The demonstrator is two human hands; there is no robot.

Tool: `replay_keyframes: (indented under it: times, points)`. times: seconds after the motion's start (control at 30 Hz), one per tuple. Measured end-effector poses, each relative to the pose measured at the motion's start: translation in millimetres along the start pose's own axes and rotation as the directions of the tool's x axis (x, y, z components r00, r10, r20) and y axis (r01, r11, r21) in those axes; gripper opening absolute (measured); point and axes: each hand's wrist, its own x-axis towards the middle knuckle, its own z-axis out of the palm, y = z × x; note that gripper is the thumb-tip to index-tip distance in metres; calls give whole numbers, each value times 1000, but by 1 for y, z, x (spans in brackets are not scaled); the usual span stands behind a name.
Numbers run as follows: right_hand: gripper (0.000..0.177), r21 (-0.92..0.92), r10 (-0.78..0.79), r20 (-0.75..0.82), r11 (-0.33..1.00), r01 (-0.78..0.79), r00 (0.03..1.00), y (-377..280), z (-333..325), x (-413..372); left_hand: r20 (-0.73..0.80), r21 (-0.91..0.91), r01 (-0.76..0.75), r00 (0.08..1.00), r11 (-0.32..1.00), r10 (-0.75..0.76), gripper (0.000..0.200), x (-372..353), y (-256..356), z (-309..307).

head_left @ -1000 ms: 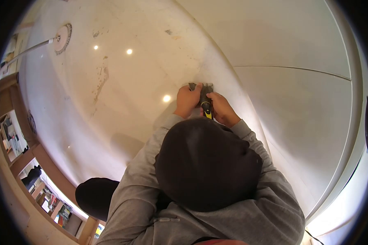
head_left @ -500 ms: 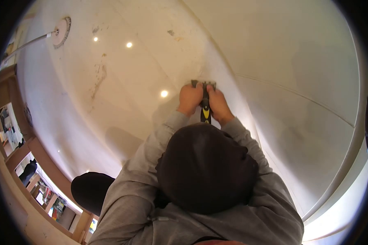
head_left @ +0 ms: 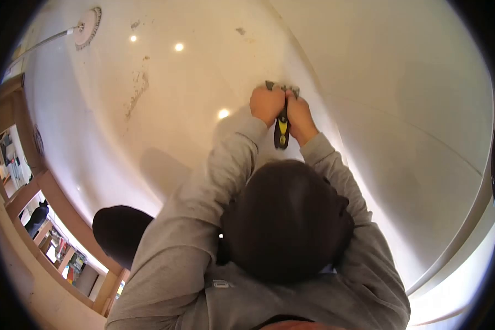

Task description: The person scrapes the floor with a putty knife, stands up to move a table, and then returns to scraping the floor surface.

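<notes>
The fingers of the left hand (head_left: 267,105) and right hand (head_left: 301,114) are closed around the dark head end of a black-and-yellow handled tool (head_left: 281,133), which lies against the pale surface (head_left: 187,99). Over the last second, both hands have pushed farther from the dark-covered head (head_left: 289,220), carrying the tool along the surface and exposing its handle's whole lower end.
</notes>
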Motion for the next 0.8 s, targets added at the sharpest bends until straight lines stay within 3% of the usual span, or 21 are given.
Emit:
replay_keyframes:
  times: [0.03,0.1,0.17,0.23,0.27,0.3,0.37,0.4,0.43,0.5,0.53,0.57,0.63,0.67,0.7,0.77,0.8]
  points:
    - [38,2,-9,3,1000,9,1000,2,4,-6,-4,0,-9,1000,1000,9,48,4,-12,5]
    - [37,46,57,-141,998,-51,988,8,11,-24,-23,54,-101,994,993,103,46,19,-55,26]
    - [36,46,39,-173,998,-31,984,6,15,-11,-121,5,-208,971,978,207,46,25,-49,26]
    - [38,-27,39,-53,999,-40,998,-2,7,4,47,171,-167,986,971,162,47,38,-42,24]
    - [40,-30,100,-10,995,-100,995,-11,8,4,173,46,-93,981,995,84,47,18,-12,-4]
    - [40,-28,104,-16,994,-104,995,-2,5,-9,179,47,-91,980,995,81,47,9,-21,-2]
    - [42,136,120,-79,985,-108,990,13,11,-17,108,-59,-121,986,991,127,41,13,-45,8]
    - [44,75,28,-156,997,-17,987,19,16,-17,-165,-64,-217,965,974,204,40,16,-64,28]
    - [44,72,20,-147,997,-10,989,9,17,0,-176,-66,-223,962,973,208,40,26,-52,23]
    - [45,-72,8,-35,997,-11,999,9,6,18,66,96,-79,995,992,73,43,26,-25,7]
    - [45,-73,40,-49,996,-44,998,24,-1,2,78,-18,-21,997,1000,23,42,20,-7,-6]
    - [45,-31,80,-60,996,-82,995,26,-1,-4,77,-20,-25,997,1000,26,42,22,-26,0]
    - [46,53,124,-52,991,-121,991,23,9,-4,127,101,-291,952,951,278,42,39,-71,19]
    - [47,-38,-19,-145,999,13,989,43,11,1,-300,48,-443,848,895,436,42,26,-73,29]
    - [47,-84,-45,-184,996,30,982,44,12,7,-309,50,-453,841,890,445,42,36,-61,24]
    - [46,-28,29,-2,999,-29,1000,14,12,20,-55,135,-145,987,980,153,43,36,-43,12]
    - [38,-22,72,22,997,-71,997,1,13,26,-74,45,-200,977,979,202,45,41,-31,3]
